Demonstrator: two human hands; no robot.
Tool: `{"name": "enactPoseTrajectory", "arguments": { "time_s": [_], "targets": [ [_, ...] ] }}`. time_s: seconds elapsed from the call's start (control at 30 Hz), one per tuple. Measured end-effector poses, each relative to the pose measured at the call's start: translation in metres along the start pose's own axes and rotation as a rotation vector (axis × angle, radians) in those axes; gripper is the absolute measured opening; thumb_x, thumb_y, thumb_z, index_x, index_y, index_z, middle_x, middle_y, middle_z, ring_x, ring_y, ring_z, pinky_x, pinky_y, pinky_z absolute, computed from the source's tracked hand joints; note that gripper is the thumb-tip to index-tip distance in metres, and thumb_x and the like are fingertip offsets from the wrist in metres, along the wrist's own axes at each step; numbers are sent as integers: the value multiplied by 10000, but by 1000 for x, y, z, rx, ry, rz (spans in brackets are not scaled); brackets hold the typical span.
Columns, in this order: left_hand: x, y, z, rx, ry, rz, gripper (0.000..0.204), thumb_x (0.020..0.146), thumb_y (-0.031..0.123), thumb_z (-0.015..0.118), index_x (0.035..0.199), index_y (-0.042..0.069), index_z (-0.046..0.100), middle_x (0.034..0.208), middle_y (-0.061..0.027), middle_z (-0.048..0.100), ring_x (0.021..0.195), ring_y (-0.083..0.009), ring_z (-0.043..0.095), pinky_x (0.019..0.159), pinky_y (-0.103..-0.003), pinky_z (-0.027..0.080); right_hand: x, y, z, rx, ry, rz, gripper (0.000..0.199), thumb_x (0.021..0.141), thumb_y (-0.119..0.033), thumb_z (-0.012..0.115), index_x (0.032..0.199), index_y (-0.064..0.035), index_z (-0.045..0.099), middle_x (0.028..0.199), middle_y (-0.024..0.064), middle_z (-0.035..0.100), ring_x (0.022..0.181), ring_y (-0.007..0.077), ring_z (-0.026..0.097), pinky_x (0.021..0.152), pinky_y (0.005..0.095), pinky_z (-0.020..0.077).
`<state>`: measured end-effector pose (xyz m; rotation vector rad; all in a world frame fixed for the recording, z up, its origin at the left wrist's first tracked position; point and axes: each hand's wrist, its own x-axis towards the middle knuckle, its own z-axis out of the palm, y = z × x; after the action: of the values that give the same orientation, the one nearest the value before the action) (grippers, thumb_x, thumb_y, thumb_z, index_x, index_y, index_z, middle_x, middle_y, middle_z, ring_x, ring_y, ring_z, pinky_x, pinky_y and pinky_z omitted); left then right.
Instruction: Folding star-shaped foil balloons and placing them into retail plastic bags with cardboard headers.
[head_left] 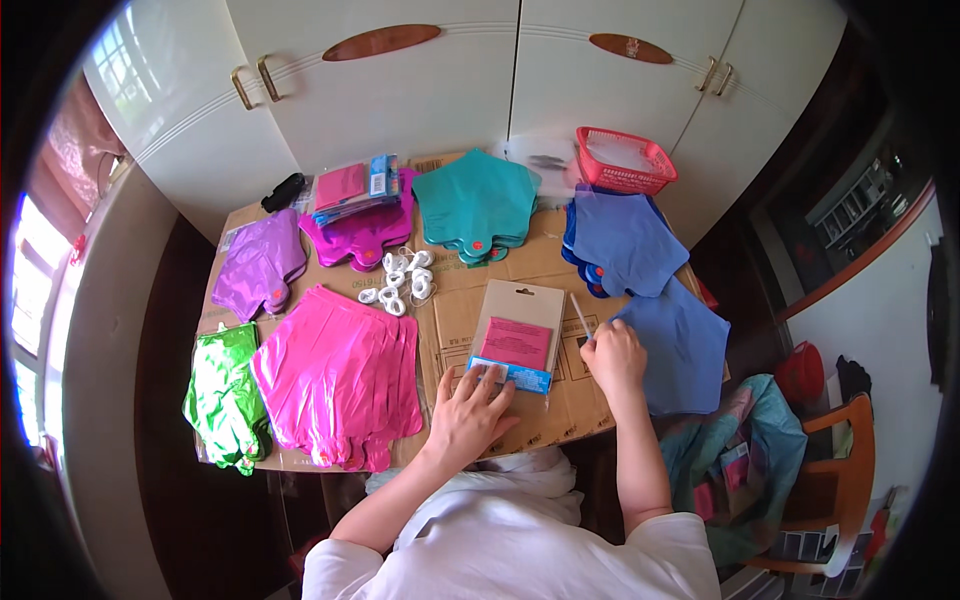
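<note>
A flat package (515, 340) with a brown card back, a pink printed panel and a blue lower strip lies on the cardboard-covered table in front of me. My left hand (468, 412) rests on its lower edge, fingers spread across the blue strip. To the right of the package, my right hand (615, 357) is closed around a thin white straw (580, 315) that points up and to the left. Blue foil balloons (680, 345) lie flat just beyond that hand. Small white ribbon spools (398, 280) are grouped to the upper left of the package.
Flat foil balloons lie in piles: pink (335, 375), green (225, 390), purple (258, 262), magenta (350, 235) and teal (477, 200). Stacked packages (352, 190) top the magenta ones. A red basket (625, 165) stands at the back right, before white cabinets (400, 100). A wooden chair (845, 480) stands right.
</note>
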<state>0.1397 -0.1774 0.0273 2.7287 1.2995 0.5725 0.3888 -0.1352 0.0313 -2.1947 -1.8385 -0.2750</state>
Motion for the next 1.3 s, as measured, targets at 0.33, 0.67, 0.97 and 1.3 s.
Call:
{"name": "enactPoseTrajectory", "arguments": {
  "time_s": [0.33,0.67,0.97,1.3],
  "targets": [
    [-14,-12,-49,81,162,153,463,715,173,710,1159,85,612,1116,-60,609,971,-216,575,794,-359,447,-32,-55,-54,503,-108,-781,140,713,-97,704,755,-99,570,705,21,594,653,222,614,660,386,487],
    [-53,-28,-39,-17,89,-4,270,741,80,663,998,6,625,720,-29,542,620,-174,554,542,-295,489,-21,-48,16,623,-128,-619,487,749,-301,759,1149,-63,617,1258,104,574,1209,278,520,1009,405,425],
    [-52,-20,-24,-80,0,46,352,738,69,654,1084,22,615,682,-37,529,622,-183,569,529,-305,494,-28,-53,27,475,52,-697,342,784,-201,723,1077,-40,653,1164,114,641,1124,281,594,1000,413,454],
    [-33,-22,-3,-16,-20,-123,151,746,62,613,875,48,534,702,-86,532,657,-253,612,538,-355,514,-27,-55,29,539,50,-705,261,802,-209,699,1009,-54,663,1193,161,590,1189,350,524,1005,493,422]
  ]
}}
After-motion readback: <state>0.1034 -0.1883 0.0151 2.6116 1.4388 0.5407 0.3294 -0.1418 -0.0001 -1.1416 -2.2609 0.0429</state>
